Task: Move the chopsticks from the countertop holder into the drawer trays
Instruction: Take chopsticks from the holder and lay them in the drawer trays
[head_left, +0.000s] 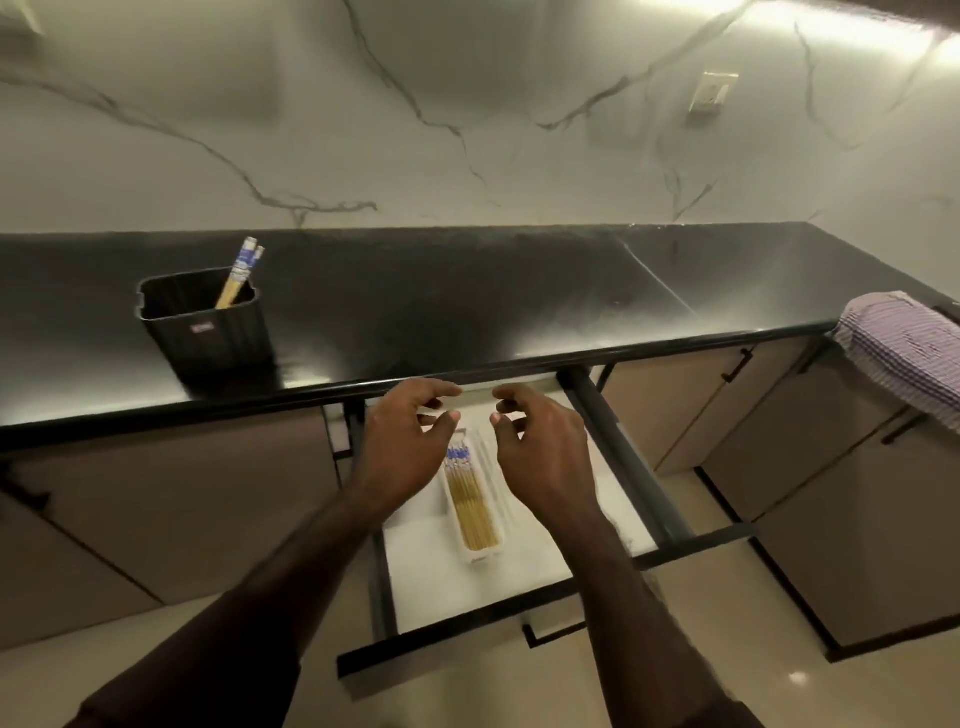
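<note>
A dark ribbed holder stands on the black countertop at the left, with a pair of chopsticks leaning out of it. Below the counter edge a drawer is pulled out. Inside it a narrow white tray holds several bamboo chopsticks with blue-patterned tops. My left hand and my right hand hover over the far end of the tray, fingers loosely curled, holding nothing.
A checked cloth hangs over the counter edge at the right. Beige cabinet doors flank the drawer on both sides. A wall socket sits on the marble backsplash.
</note>
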